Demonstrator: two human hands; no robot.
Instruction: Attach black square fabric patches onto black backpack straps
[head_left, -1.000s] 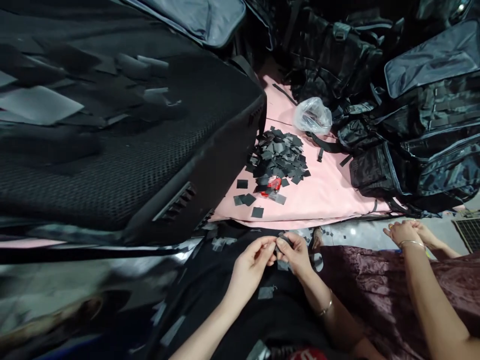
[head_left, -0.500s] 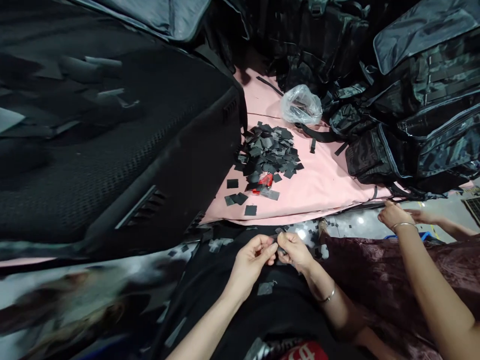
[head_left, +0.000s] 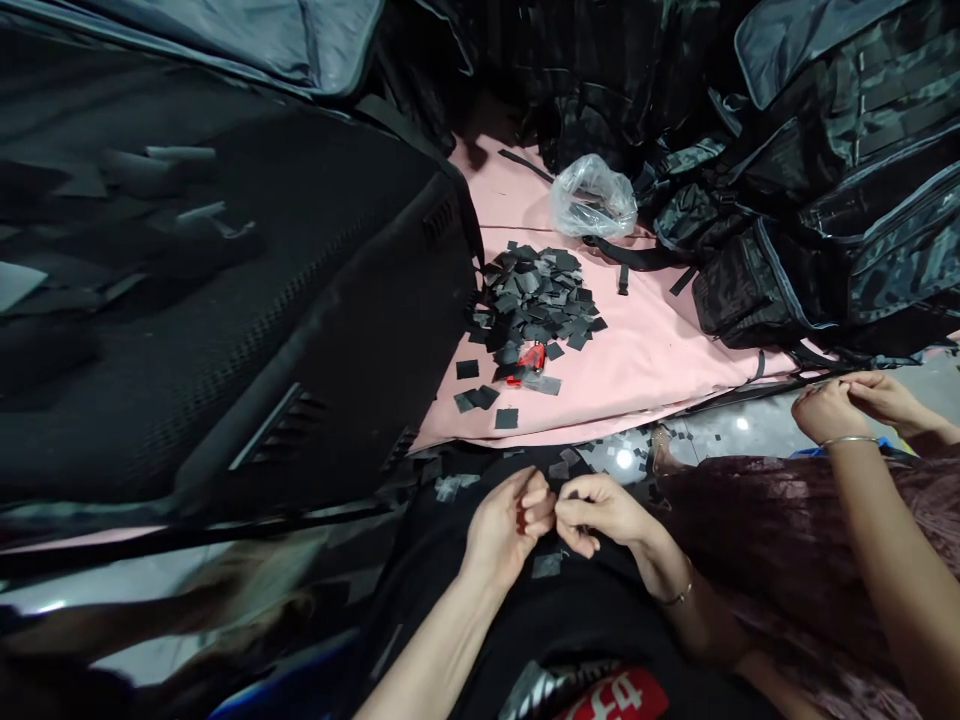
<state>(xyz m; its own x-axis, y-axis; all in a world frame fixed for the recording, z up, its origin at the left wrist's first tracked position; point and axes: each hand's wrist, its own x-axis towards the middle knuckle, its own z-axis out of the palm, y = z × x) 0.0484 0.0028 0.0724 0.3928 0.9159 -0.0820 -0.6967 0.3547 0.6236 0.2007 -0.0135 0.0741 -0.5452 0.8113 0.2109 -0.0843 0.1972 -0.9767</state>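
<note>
My left hand [head_left: 511, 528] and my right hand [head_left: 604, 512] are close together above my dark-clothed lap. The left one is curled with its fingers bent inward, and whatever it grips is hidden. Thumb and forefinger of the right hand are pinched, with any small piece between them too hard to see. Beyond my hands, a heap of small black squares [head_left: 536, 295] lies on pink cloth [head_left: 637, 375]. A small red tool [head_left: 533, 357] rests at the near edge of that heap. Several loose squares [head_left: 507, 418] lie nearer to me.
A large black padded bag [head_left: 360, 330] fills the left side. Behind the heap stands an open clear plastic bag [head_left: 594, 197]. Dark camouflage backpacks [head_left: 795, 270] crowd the right. A co-worker's hands [head_left: 832, 408] are at the right, near the cloth's edge.
My hands have come slightly apart, and their fingers have shifted. The dark piece that showed between them is no longer distinct. The co-worker's hands appear farther right as the view shifts.
</note>
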